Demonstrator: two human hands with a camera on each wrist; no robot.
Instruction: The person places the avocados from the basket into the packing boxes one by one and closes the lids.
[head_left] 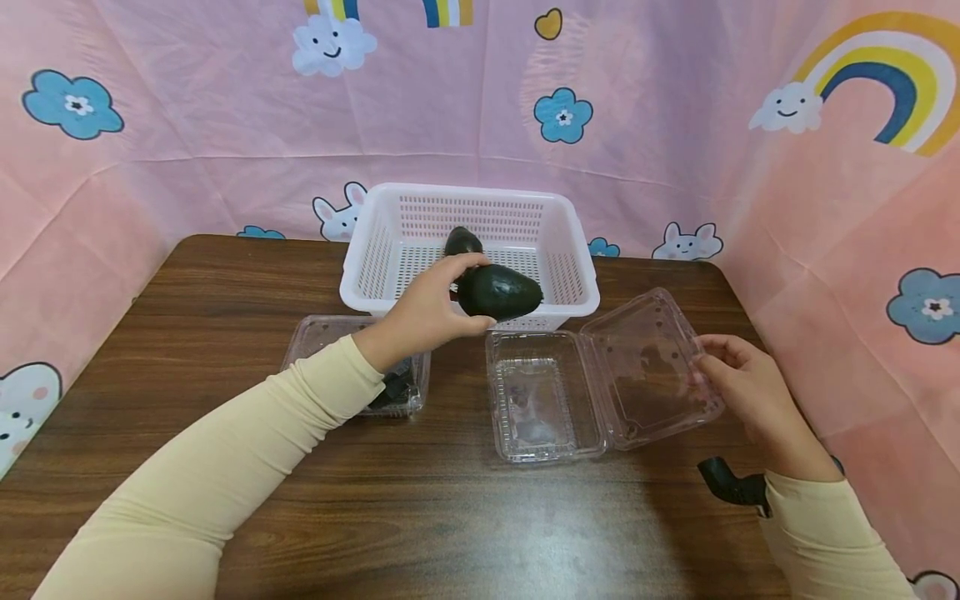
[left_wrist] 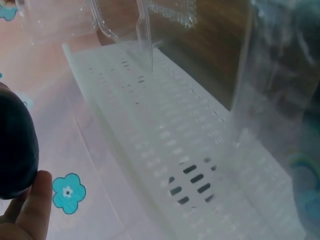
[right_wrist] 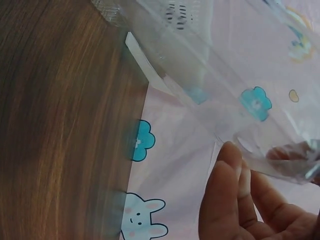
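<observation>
My left hand (head_left: 431, 310) grips a dark green avocado (head_left: 501, 292) above the front rim of the white basket (head_left: 465, 196). In the left wrist view, that avocado (left_wrist: 16, 145) and a few fingers (left_wrist: 36, 210) show at the left edge. A second avocado (head_left: 462, 241) lies inside the basket, partly hidden behind the hand. At the right, my right hand (head_left: 750, 392) pinches the edge of the raised lid (head_left: 645, 371) of a clear plastic clamshell box (head_left: 532, 408), whose base stands open on the table. The right wrist view shows the fingers (right_wrist: 220, 195) at the lid's edge.
Another clear clamshell box (head_left: 322, 329), with dark things inside, sits left of the open one, partly behind my left forearm. A dark wrist-camera mount (head_left: 731, 483) juts from my right wrist. Patterned pink cloth (head_left: 240, 108) hangs around the brown wooden table (head_left: 375, 517).
</observation>
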